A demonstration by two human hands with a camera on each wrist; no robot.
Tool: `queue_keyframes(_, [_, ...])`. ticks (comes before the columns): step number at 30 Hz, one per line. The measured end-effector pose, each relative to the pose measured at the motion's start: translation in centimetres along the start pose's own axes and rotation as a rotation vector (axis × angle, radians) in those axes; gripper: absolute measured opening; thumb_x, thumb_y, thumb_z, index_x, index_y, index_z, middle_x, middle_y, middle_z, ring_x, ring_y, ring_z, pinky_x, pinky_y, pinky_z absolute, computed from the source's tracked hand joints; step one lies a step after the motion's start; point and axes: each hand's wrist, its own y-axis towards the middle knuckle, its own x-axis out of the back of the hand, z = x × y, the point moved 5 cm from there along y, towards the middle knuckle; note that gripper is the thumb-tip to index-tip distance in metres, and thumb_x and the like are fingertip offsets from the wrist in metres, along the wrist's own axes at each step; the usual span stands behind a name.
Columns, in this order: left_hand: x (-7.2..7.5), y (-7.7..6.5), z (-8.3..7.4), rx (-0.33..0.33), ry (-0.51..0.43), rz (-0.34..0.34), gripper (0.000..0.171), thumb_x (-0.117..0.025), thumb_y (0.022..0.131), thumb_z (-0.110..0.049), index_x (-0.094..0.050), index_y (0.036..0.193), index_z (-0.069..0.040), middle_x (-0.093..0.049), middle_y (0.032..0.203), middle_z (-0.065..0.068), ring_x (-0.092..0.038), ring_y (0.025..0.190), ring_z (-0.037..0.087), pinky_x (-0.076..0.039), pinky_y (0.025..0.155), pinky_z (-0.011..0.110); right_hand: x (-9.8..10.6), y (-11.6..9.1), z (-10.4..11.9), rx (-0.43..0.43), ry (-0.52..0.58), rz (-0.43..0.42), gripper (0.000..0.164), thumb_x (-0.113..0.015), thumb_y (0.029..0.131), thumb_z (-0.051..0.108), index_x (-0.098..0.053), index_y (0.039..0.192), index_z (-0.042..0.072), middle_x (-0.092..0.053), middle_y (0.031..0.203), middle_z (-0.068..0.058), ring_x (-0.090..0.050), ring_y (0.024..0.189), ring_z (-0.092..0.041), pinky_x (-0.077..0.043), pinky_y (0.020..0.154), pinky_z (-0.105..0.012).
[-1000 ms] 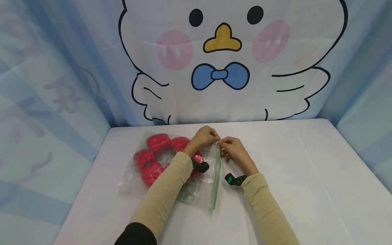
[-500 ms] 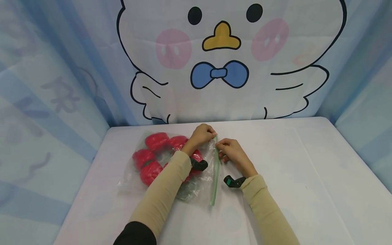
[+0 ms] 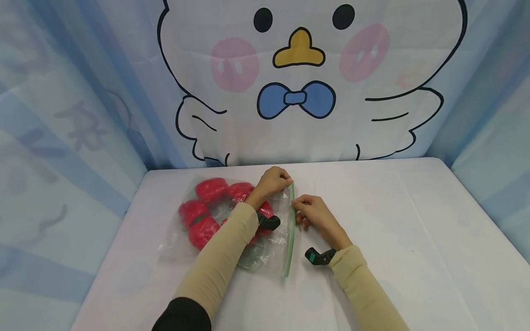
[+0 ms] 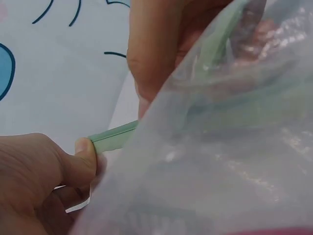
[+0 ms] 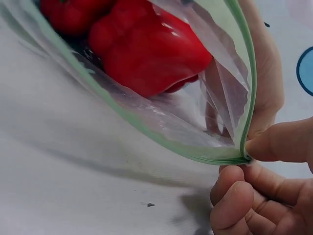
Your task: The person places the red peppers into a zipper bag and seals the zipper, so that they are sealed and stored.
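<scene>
A clear zip bag (image 3: pixel 271 257) lies on the table, its green zip strip (image 3: pixel 289 250) on the right side. Several glossy red bell peppers (image 5: pixel 151 49) are inside. My left hand (image 3: pixel 272 181) pinches the far end of the strip between thumb and finger, as the left wrist view also shows. Just nearer along it, my right hand (image 3: pixel 314 212) pinches the strip with thumb and fingertips. In the right wrist view, the two green edges meet at the right fingertips and stand apart beyond them. My left forearm hides some of the peppers.
The white table (image 3: pixel 397 257) extends to the right of the bag. Behind it hangs a cartoon-printed curtain (image 3: pixel 298 142), with blue curtains at both sides. A small dark speck (image 5: pixel 150 204) lies on the table.
My right hand has slid along the strip toward me, away from the left hand. The left hand moved slightly left at first and still pinches the strip's far end.
</scene>
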Motion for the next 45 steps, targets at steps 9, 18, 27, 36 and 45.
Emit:
queue_keyframes(9, [0.1,-0.1,0.0,-0.003,-0.018,-0.005,0.02,-0.067,0.1,-0.016,-0.077,0.099,0.001,-0.054,0.068,-0.003,-0.048,0.066,0.011,-0.038,0.06,0.02,-0.7,-1.8,-0.4,-0.016,0.043,0.039,0.017,-0.06,0.103,0.018,-0.064,0.105,0.001,-0.059,0.066,-0.002,-0.054,0.056,-0.009,-0.046,0.049,-0.022])
queue_keyframes(18, [-0.1,-0.1,0.0,0.001,-0.036,0.005,0.02,-0.067,0.101,-0.016,-0.077,0.101,0.001,-0.055,0.071,-0.003,-0.049,0.067,0.011,-0.039,0.06,0.021,-1.1,-3.3,-1.0,-0.039,0.068,0.042,0.014,-0.06,0.103,0.017,-0.064,0.103,0.004,-0.057,0.066,-0.002,-0.052,0.055,-0.01,-0.046,0.049,-0.022])
queue_keyframes(27, [-0.3,0.0,0.2,0.024,-0.048,0.011,0.02,-0.067,0.101,-0.018,-0.076,0.099,0.0,-0.054,0.071,-0.003,-0.048,0.067,0.012,-0.038,0.059,0.022,-1.6,-4.4,-1.4,-0.03,0.086,0.035,0.016,-0.062,0.102,0.019,-0.066,0.104,0.003,-0.057,0.065,-0.001,-0.051,0.052,-0.009,-0.045,0.047,-0.022])
queue_keyframes(36, [-0.2,0.0,0.2,0.032,-0.053,-0.006,0.021,-0.066,0.101,-0.016,-0.077,0.101,0.002,-0.053,0.07,-0.002,-0.047,0.067,0.012,-0.038,0.06,0.022,-1.9,-5.5,-1.3,-0.028,0.101,0.057,0.017,-0.063,0.102,0.02,-0.065,0.103,0.003,-0.056,0.065,-0.001,-0.05,0.052,-0.009,-0.045,0.048,-0.022])
queue_keyframes(45, [-0.3,0.2,0.5,0.043,-0.072,-0.006,0.02,-0.068,0.1,-0.017,-0.076,0.099,0.002,-0.053,0.073,-0.003,-0.047,0.069,0.011,-0.038,0.059,0.021,-2.2,-6.4,-1.8,-0.03,0.116,0.079,0.015,-0.063,0.102,0.019,-0.064,0.099,0.005,-0.056,0.065,-0.001,-0.05,0.053,-0.009,-0.045,0.048,-0.021])
